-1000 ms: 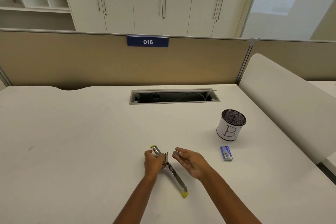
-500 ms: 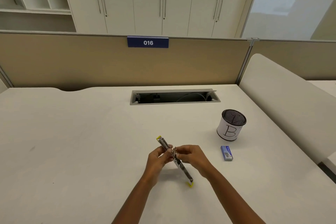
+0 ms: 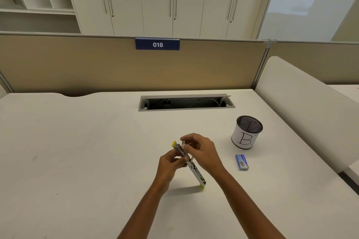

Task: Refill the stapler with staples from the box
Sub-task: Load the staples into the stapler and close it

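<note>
Head view: A person seated at a white surface works an opened stapler with both bare hands. The stapler, silver with yellow ends, is swung out nearly straight and held tilted, its near yellow tip down on or just above the surface and its far tip raised toward the partition. The left hand grips the stapler around its middle from the left side, fingers curled on the metal body. The right hand reaches in from the right, thumb and fingertips pinched together at the upper half of the stapler; what lies between those fingertips is too small to make out.

The small blue staple box lies flat on the surface to the right of the hands, apart from them. Beyond it stands a black mesh pen cup wrapped in white paper marked with a letter "B". An open cable tray is set into the surface further back. A tan partition carries a blue tag reading "016", with white cabinets behind.
</note>
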